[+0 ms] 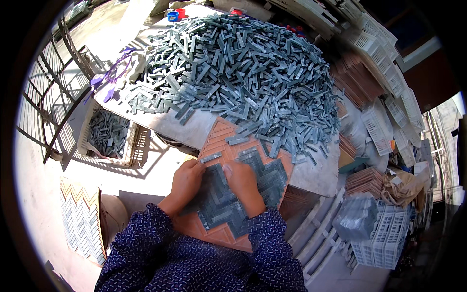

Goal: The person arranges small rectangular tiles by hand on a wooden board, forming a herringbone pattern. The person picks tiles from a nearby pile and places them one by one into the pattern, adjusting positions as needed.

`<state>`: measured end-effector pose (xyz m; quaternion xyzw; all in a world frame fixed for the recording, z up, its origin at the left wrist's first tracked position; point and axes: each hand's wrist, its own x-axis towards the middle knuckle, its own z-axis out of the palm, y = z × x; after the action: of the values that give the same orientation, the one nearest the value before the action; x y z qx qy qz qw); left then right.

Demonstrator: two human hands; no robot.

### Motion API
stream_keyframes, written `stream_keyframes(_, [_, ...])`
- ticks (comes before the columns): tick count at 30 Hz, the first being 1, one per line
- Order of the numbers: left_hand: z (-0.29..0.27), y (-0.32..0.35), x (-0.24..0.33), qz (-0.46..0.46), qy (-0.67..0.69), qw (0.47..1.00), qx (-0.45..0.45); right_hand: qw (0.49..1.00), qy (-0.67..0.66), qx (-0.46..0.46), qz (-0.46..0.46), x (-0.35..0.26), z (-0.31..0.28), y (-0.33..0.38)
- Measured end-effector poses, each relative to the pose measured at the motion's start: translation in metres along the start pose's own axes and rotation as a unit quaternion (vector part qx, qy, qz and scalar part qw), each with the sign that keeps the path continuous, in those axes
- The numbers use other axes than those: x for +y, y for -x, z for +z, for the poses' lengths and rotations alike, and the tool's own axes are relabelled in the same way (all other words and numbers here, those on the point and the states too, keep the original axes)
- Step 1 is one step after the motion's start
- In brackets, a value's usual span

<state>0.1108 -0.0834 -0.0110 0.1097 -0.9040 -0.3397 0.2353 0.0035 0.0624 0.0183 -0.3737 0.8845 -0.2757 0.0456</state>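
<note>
An orange herringbone tray (pixel 219 134) lies tilted in front of me, its near end against my body and its far end on the table by the pile. Grey-green stone strips (pixel 272 177) fill much of its middle in a zigzag pattern. At the tray's left edge, my left hand (pixel 187 182) is closed, fingertips beside a single strip (pixel 211 157). My right hand (pixel 242 181) is curled over the laid strips, its thumb pressed down near their upper left part. Whatever either hand pinches is hidden by the fingers.
A big heap of loose stone strips (pixel 233 68) covers the pale table (pixel 187 129). Left stand a crate (pixel 130 146) of strips and a filled herringbone panel (pixel 80 219). Stacked orange trays (pixel 357 80), white crates (pixel 382 238) and a wrapped bundle (pixel 356 216) crowd the right.
</note>
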Motion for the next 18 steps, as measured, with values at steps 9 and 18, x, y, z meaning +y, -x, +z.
stream_keyframes(9, [0.052, -0.104, -0.01, 0.146, 0.056, 0.988, -0.021, 0.972, -0.22, 0.063, 0.055, -0.01, -0.009, 0.034])
stream_keyframes(18, [0.0, -0.099, -0.026, 0.006, 0.07, 0.97, -0.234, 0.935, -0.3, 0.049, 0.18, 0.012, -0.007, 0.123])
